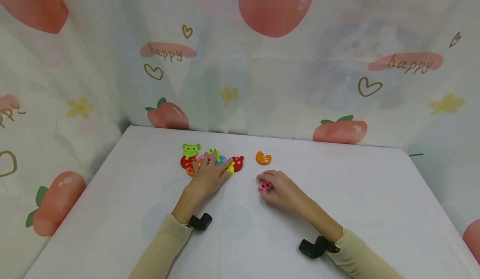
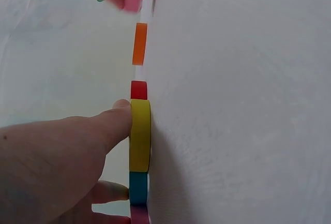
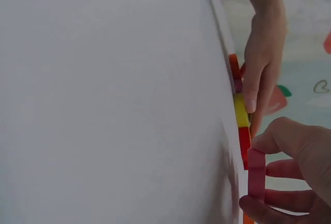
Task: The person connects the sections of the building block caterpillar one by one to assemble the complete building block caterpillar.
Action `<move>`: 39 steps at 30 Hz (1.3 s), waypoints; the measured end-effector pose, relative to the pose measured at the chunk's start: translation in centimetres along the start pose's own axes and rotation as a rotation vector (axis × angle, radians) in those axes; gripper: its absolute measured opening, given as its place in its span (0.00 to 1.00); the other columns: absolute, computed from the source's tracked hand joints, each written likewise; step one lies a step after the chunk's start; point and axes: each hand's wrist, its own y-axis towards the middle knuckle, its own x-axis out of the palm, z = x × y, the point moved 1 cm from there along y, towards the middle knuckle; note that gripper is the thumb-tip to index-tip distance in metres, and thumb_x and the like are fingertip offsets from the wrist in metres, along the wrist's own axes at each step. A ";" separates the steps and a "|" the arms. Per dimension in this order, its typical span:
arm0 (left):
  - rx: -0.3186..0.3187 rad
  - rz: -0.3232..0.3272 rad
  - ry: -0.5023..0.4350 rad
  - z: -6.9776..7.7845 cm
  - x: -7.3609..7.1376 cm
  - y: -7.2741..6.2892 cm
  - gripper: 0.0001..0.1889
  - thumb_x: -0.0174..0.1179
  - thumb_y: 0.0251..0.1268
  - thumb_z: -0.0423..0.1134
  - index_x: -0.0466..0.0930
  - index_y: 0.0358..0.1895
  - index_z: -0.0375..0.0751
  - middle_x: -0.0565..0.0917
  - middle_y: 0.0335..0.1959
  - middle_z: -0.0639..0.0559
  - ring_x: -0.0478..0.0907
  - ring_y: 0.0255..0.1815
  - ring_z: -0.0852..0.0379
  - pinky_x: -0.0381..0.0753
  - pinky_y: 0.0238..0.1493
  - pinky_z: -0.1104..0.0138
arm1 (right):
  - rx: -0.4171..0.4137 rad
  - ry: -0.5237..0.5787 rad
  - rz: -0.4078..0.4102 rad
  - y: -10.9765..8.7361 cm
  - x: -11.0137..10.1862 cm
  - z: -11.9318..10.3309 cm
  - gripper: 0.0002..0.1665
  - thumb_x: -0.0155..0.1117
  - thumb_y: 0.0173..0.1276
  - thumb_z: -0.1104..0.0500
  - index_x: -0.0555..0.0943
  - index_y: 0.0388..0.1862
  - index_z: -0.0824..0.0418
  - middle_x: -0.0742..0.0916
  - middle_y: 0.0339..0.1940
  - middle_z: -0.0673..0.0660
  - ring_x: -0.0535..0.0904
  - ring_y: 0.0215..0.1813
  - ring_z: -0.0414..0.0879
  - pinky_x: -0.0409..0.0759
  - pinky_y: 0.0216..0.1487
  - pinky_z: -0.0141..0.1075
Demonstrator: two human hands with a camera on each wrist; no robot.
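Observation:
My left hand point(image 1: 207, 179) lies with spread fingers over a joined row of colourful numbered puzzle pieces. A green animal-head piece point(image 1: 191, 150) is at the row's left end, above a red piece point(image 1: 188, 162). At the right end is another red piece point(image 1: 238, 164), with a yellow piece point(image 2: 140, 136) under my left thumb. My right hand point(image 1: 283, 190) pinches a pink spotted puzzle piece point(image 1: 265, 185) between thumb and fingers. In the right wrist view this pink piece point(image 3: 256, 176) stands just off the row's end. An orange piece point(image 1: 263, 158) numbered 10 lies apart, right of the row.
A white cloth covers the table point(image 1: 356, 195). Behind it hangs a patterned curtain point(image 1: 270, 83) with fruit, hearts and "happy" lettering. A black wrist device is on each forearm, the left point(image 1: 201, 221) and the right point(image 1: 314, 247).

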 end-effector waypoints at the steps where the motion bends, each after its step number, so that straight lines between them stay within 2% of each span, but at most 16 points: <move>1: -0.002 -0.004 -0.001 0.0 0.0 0.0 0.28 0.48 0.71 0.59 0.58 0.74 0.69 0.52 0.79 0.39 0.46 0.78 0.32 0.48 0.69 0.29 | -0.011 0.016 0.004 0.8 0.0 -0.1 0.26 0.70 0.60 0.58 0.80 0.59 0.60 0.82 0.59 0.60 0.76 0.61 0.55 0.80 0.60 0.48; 8: 0.005 -0.009 0.008 0.0 -0.1 0.0 0.28 0.47 0.72 0.59 0.58 0.74 0.69 0.52 0.78 0.38 0.47 0.78 0.31 0.48 0.69 0.28 | -0.102 0.068 0.065 6.5 0.5 0.2 0.25 0.65 0.59 0.63 0.79 0.58 0.64 0.83 0.58 0.63 0.77 0.59 0.58 0.79 0.60 0.51; 12: 0.007 -0.006 0.006 0.0 0.0 0.0 0.28 0.47 0.72 0.59 0.58 0.73 0.69 0.52 0.78 0.38 0.47 0.78 0.31 0.49 0.68 0.28 | -0.117 0.048 0.039 8.4 0.8 0.7 0.25 0.64 0.60 0.63 0.79 0.58 0.64 0.82 0.59 0.64 0.76 0.60 0.59 0.78 0.62 0.50; 18: 0.009 -0.003 0.004 0.0 0.0 0.0 0.28 0.46 0.72 0.60 0.59 0.73 0.69 0.53 0.78 0.38 0.47 0.78 0.31 0.49 0.68 0.28 | -0.135 0.048 -0.050 9.5 0.9 1.3 0.27 0.63 0.63 0.61 0.76 0.62 0.63 0.79 0.62 0.63 0.73 0.64 0.58 0.75 0.65 0.49; 33: 0.006 -0.003 0.012 -0.1 0.2 0.1 0.28 0.46 0.72 0.60 0.58 0.74 0.69 0.52 0.79 0.39 0.46 0.78 0.31 0.49 0.68 0.28 | -0.280 0.025 -0.177 11.6 0.3 1.8 0.25 0.59 0.63 0.67 0.77 0.61 0.64 0.78 0.65 0.64 0.72 0.68 0.58 0.72 0.69 0.50; 39: 0.005 0.004 0.011 -0.1 0.2 0.2 0.28 0.46 0.72 0.60 0.58 0.73 0.69 0.52 0.79 0.39 0.46 0.78 0.31 0.49 0.68 0.28 | -0.292 0.009 -0.196 11.7 0.2 1.5 0.25 0.59 0.63 0.67 0.77 0.61 0.65 0.78 0.65 0.64 0.72 0.68 0.58 0.70 0.70 0.51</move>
